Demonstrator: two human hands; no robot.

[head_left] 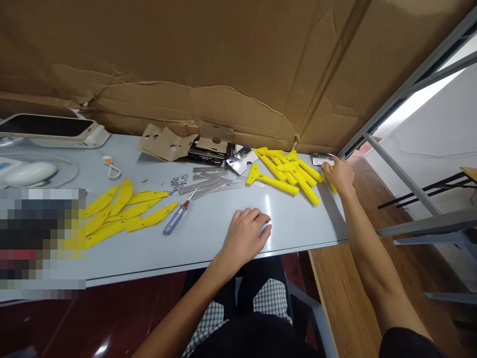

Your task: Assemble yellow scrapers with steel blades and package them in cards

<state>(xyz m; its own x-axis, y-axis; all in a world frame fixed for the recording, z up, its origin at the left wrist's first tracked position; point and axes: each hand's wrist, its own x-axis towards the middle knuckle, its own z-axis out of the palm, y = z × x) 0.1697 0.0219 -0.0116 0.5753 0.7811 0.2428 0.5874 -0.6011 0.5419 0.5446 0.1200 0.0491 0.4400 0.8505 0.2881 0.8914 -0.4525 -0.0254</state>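
Note:
My left hand [248,232] rests on the pale table near its front edge, fingers slightly curled and apart, holding nothing. At the table's far right end, my right hand [340,174] has its fingers closed around a yellow piece [331,182], mostly hidden by the hand. A packaged item [321,158] lies just behind those fingers. Between the hands is a pile of yellow scraper handles [298,175], with one T-shaped handle [274,184] at its front left. Metal blades [208,183], small screws [179,181] and a screwdriver [179,217] lie left of the handles.
Several flat yellow pieces [130,209] lie on the left. Folded cardboard pieces [167,143] and black packaging stand at the back against a large cardboard sheet [208,54]. A phone [46,125] and a short white cable [112,168] are farther left. A metal frame [404,97] rises at right.

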